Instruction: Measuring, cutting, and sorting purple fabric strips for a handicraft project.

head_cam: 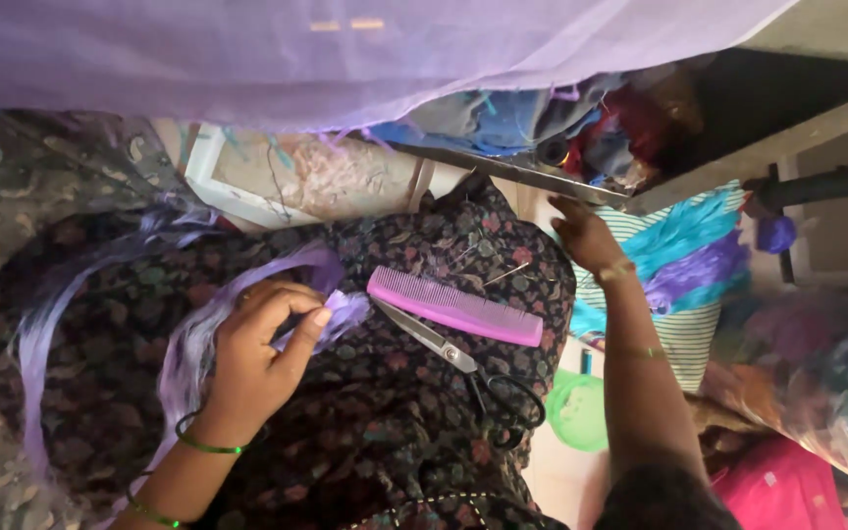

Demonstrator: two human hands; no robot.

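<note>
Purple fibre, a thin strip of lilac synthetic material (pixel 331 312), is pinched between the thumb and bent fingers of the left hand (pixel 257 358), which is closed around the strip's short end. The remainder of the strip loops up and to the left over a dark floral-print cloth (pixel 385 412) spread across the person's lap. Thin green bangles (pixel 203 447) circle the left wrist.

The right hand (pixel 586 236) reaches forward past the far edge of the floral cloth, palm down, fingers extended toward the edge of a low metal-rimmed shelf (pixel 503 167). Whether the fingers grip anything cannot be determined; the fingertips are partly hidden against the background.

On the floral cloth, just right of the left hand, lies a flat pink plastic comb (pixel 453 306), teeth facing down-left. Directly below it rests a pair of steel-bladed scissors with black handles (pixel 463 363), blades closed, tips pointing toward the purple strip. Several thin metal pins (pixel 507 275) lie above the comb.

A bundle of turquoise and purple fibres (pixel 689 255) rests to the right of the right forearm. Sheer lilac netting (pixel 345 49) spans the top of the view.
</note>
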